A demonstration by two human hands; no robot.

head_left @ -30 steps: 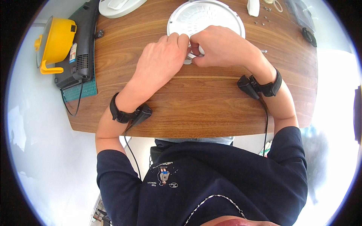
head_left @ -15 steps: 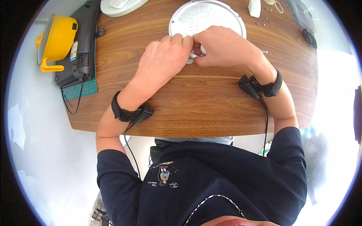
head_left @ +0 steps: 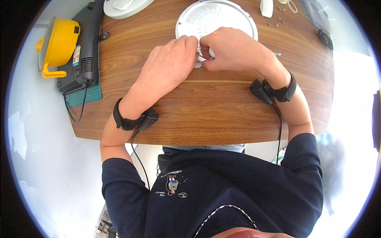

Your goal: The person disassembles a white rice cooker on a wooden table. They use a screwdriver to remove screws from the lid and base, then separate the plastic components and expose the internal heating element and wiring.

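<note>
A round white perforated plastic disc [head_left: 216, 18] lies on the wooden table [head_left: 222, 107] at the far middle. My left hand [head_left: 168, 67] and my right hand [head_left: 234, 49] meet at its near rim, fingers pinched together on a small whitish part [head_left: 202, 59] there. The fingers hide most of that part, so I cannot tell its shape. Both wrists carry black bands with cables running down to my body.
A yellow pot [head_left: 57, 45] and a black appliance [head_left: 81, 51] sit on a green cutting mat [head_left: 85, 95] at the left edge. A white lid-like piece [head_left: 125, 6] lies at the far left. Small screws [head_left: 274, 23], a ring and a black item [head_left: 324, 37] lie far right.
Both hands have stayed together at the disc's near rim, with only slight shifts of the fingers. Nothing else on the table has moved.
</note>
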